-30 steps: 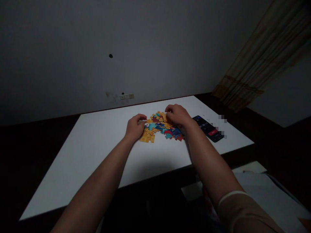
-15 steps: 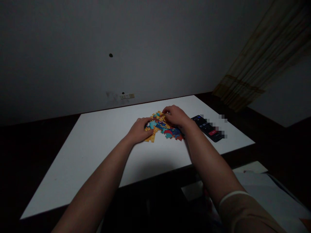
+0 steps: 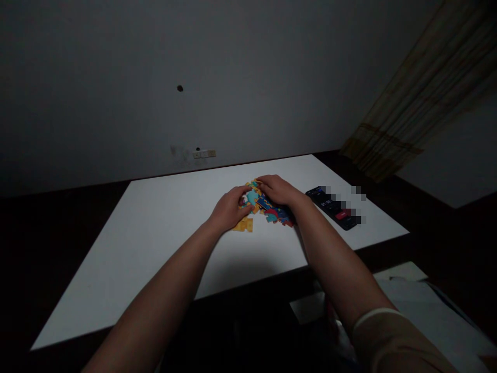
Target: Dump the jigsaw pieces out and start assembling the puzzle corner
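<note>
A heap of colourful jigsaw puzzle pieces [image 3: 252,198], yellow, teal, blue and red, lies on the white table [image 3: 163,223]. My left hand [image 3: 228,210] curves round the left side of the heap, thumb and fingers closed on some pieces. From the other side my right hand [image 3: 277,190] reaches over the pieces, its bent fingers gripping at the heap's far edge and its palm covering part of it. Yellow pieces [image 3: 244,225] lie just below my left thumb. Blue and red pieces [image 3: 277,216] show under my right wrist.
A phone [image 3: 334,208] with a lit timer screen lies to the right of my right forearm. Papers [image 3: 423,300] sit below the table's right front edge. Behind the table is a grey wall [image 3: 248,93] with sockets [image 3: 204,154], and a curtain [image 3: 399,109] hangs at right.
My hands have come closer together, squeezing the heap narrower. The left moved right; the right shifted slightly left, covering more pieces. Some yellow pieces now lie apart below my left thumb.
</note>
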Tool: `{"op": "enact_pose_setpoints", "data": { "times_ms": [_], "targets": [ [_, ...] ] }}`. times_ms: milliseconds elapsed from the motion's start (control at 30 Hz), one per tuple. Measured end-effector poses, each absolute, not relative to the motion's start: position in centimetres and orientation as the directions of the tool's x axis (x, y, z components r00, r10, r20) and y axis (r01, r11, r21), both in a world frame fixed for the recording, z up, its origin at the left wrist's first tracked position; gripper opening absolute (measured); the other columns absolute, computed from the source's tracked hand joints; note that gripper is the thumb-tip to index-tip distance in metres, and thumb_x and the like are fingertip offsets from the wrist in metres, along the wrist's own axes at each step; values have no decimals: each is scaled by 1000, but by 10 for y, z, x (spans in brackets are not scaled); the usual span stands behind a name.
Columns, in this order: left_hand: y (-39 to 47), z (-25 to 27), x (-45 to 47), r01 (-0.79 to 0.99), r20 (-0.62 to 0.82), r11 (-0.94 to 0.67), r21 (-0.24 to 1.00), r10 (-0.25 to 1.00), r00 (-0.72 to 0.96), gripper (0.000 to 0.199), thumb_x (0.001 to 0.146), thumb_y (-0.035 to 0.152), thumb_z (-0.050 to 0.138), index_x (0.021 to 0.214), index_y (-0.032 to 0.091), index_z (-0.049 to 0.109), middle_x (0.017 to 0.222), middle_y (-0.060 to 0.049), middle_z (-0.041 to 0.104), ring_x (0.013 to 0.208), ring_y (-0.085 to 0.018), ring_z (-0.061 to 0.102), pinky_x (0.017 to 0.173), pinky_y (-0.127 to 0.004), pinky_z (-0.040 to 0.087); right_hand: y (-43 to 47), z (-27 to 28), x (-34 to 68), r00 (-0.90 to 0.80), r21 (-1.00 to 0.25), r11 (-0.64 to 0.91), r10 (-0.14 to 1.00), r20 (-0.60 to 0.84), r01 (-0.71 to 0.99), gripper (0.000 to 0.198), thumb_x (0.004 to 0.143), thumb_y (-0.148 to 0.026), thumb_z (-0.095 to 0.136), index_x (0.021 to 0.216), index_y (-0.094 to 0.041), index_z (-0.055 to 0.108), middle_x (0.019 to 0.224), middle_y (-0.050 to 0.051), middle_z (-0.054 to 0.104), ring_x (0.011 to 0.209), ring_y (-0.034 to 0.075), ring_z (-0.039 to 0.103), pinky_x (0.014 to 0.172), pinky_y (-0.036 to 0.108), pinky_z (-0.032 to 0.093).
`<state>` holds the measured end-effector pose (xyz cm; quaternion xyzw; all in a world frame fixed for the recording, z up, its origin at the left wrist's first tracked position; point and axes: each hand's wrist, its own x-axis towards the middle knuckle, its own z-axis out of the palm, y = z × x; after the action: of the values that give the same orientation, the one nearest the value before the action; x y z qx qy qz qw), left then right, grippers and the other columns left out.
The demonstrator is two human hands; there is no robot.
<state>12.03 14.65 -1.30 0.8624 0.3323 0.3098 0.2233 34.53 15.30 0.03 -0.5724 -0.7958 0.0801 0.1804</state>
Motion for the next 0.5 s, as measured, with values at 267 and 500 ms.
{"op": "enact_pose_setpoints", "data": {
  "times_ms": [267,500],
  "targets": [
    [147,-9,121,478,422,-654,586,750,509,45,83,31,62,127,22,51,115,-7,63,94,-20,61,83,-33,48,154,-1,351,-226,-301,317,927,301,899,33,96,-28,37,118,-24,61,120,8,64,110,25,57,95,39,42],
    [145,-11,120,622,373,-653,432,757,536,42,89,45,51,128,27,54,102,-7,67,92,-25,60,80,-38,46,155,-1,347,-225,-292,287,947,231,912,31,93,-26,42,113,-23,65,114,8,67,106,24,60,91,35,44]
  ]
}}
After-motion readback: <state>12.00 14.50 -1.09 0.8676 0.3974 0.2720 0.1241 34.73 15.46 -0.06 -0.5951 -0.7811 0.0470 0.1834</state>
